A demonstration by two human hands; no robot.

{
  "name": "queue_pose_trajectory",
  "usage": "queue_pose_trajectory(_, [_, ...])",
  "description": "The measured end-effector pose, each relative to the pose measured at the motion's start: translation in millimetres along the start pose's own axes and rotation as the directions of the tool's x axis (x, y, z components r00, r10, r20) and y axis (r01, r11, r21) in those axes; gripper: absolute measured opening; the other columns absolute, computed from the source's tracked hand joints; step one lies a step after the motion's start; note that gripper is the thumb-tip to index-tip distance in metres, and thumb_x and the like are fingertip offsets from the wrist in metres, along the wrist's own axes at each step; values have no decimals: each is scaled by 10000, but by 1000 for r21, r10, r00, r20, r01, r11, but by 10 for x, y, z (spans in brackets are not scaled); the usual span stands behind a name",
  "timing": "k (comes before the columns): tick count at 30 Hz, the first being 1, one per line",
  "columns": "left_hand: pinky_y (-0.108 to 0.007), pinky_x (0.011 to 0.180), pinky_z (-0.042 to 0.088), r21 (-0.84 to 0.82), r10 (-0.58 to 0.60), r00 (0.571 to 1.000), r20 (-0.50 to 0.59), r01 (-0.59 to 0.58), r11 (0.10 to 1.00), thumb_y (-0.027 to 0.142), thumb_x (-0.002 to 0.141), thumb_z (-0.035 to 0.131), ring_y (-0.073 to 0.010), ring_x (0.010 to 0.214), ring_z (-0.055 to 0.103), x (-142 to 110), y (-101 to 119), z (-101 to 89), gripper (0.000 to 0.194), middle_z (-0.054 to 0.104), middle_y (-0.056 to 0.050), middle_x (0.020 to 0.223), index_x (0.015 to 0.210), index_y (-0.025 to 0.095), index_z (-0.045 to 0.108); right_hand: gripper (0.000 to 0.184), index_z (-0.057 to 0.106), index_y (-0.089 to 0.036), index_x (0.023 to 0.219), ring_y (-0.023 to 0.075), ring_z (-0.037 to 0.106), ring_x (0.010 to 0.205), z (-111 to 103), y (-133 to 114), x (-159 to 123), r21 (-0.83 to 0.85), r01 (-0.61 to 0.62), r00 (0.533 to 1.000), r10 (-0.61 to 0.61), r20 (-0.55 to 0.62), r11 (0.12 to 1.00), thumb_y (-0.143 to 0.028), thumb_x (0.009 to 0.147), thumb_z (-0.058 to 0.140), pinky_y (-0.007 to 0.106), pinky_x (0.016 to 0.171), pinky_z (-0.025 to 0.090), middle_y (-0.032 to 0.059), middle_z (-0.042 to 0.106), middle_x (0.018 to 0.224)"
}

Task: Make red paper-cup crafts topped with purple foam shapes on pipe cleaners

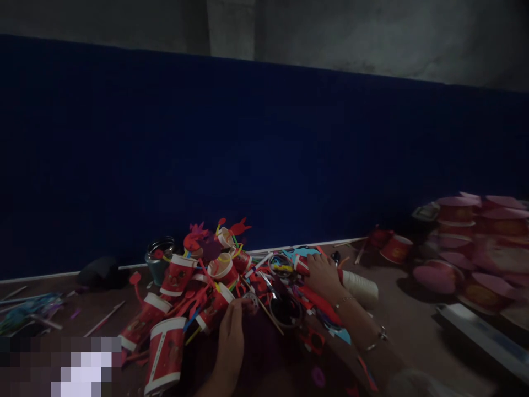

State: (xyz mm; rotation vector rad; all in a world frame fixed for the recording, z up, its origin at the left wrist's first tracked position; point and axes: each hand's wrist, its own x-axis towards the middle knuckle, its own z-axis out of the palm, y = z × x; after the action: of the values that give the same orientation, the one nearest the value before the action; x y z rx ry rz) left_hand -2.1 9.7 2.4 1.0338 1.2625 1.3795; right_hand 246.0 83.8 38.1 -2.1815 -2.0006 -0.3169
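My left hand (232,334) is at the front of a heap of craft pieces, thumb up and fingers closed around a small, clear, roundish thing (250,301) too blurred to name. My right hand (324,275), with bracelets at the wrist, is wrapped over a red paper cup (302,264) lying on its side. A nested stack of white paper cups (360,289) lies just right of those fingers. Left of my left hand are several red cups, one a decorated red cup (178,274), with coloured strips and red cut-outs attached.
A dark blue panel (248,154) stands behind the heap. Red containers with pink tops (491,248) are piled at the right, beside a long white box (487,339). A dark jar (158,264) stands behind the cups. Straws and blue plastic (35,309) lie at the left.
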Motion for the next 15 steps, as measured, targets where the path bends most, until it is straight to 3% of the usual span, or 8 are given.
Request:
queue_pose_trajectory(8, [-337,806,488,12,-7,1000,0,7,1000,506,742,496,-234,818,639,20,63,15,362,702,-68,833,784,183,654,545,440,-228,1249,304,516,1039,-59,32,-38,63,-32,998,35,-46,997,-426,752,543,465,906,285,125,570,1116])
queue_pose_trajectory(15, [-328,775,496,-13,2,1000,0,-2,1000,515,735,531,-234,791,641,24,41,4,354,707,-70,829,772,190,668,602,362,-246,1312,306,487,1106,-130,-17,-43,201,-9,996,26,-85,979,-514,789,494,500,930,284,124,542,1212])
